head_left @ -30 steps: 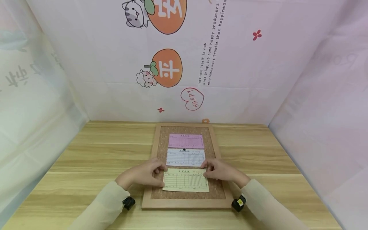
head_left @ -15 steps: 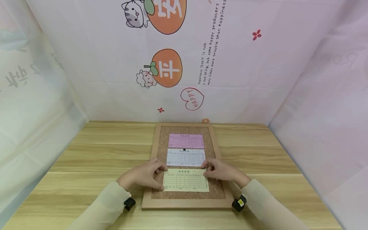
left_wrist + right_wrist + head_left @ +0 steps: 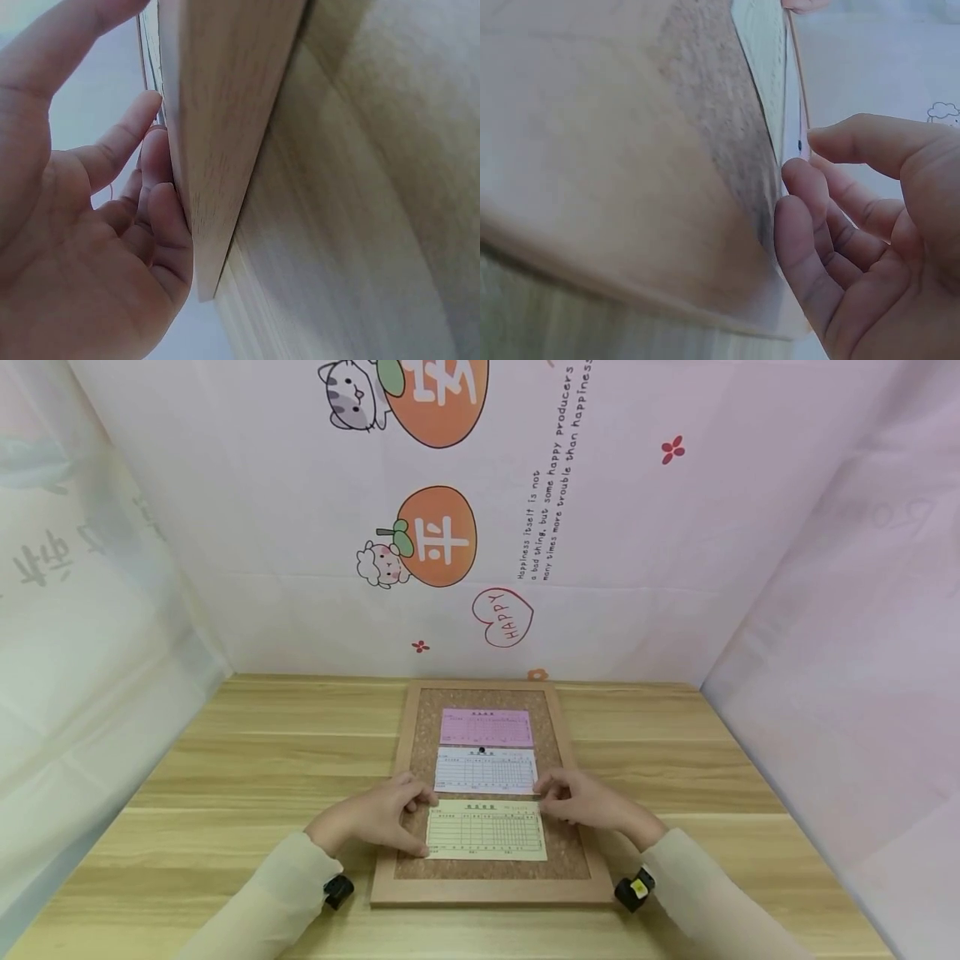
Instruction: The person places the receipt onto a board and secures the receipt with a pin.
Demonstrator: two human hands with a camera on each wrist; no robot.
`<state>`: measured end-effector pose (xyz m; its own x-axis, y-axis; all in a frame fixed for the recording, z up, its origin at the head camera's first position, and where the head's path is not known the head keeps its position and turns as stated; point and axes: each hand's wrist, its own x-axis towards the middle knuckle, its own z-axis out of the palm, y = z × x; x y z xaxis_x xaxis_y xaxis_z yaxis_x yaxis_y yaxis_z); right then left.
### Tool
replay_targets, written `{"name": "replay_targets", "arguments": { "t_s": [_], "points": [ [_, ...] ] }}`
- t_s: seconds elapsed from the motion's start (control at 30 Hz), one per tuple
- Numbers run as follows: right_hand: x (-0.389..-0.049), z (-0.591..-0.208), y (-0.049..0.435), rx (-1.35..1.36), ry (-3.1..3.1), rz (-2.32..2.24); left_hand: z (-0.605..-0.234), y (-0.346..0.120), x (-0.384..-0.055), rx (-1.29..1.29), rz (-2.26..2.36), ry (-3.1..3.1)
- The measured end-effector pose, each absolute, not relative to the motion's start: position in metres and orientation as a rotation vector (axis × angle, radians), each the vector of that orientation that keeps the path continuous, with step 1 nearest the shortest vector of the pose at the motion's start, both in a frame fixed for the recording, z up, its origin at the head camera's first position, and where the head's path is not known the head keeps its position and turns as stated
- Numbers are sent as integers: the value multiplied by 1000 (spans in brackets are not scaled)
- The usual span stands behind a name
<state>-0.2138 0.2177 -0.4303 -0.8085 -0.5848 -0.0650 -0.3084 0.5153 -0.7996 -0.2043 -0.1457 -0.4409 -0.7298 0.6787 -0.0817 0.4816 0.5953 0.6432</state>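
A yellow printed form slip (image 3: 486, 832) lies on the lower part of a wood-framed cork board (image 3: 566, 860). My left hand (image 3: 375, 816) touches its left side, thumb at the lower corner and index finger at the upper one; the fingers are spread apart in the left wrist view too. Loosely bent, my right hand (image 3: 588, 802) is by the slip's upper right corner. In the right wrist view I see nothing between its thumb and fingers. Above the yellow slip lie a white slip (image 3: 486, 772) and a pink slip (image 3: 486, 727), with a black pushpin (image 3: 482, 750) where they meet.
The board lies on a wooden table (image 3: 300, 718). A printed cloth (image 3: 600, 627) hangs behind it, with more cloth on both sides. Black wrist devices sit at both sleeves, near the board's lower corners.
My right hand has shifted a little to the right, off the yellow slip's upper right corner. My left hand has barely moved, and the slips stay in place.
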Motion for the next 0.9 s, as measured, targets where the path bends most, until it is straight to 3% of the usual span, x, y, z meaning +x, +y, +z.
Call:
{"name": "replay_targets", "arguments": {
  "t_s": [0.9],
  "points": [
    [-216,-410,266,-714,2696,-1031,-440,-147,-204,942,873,2501]
  ]
}}
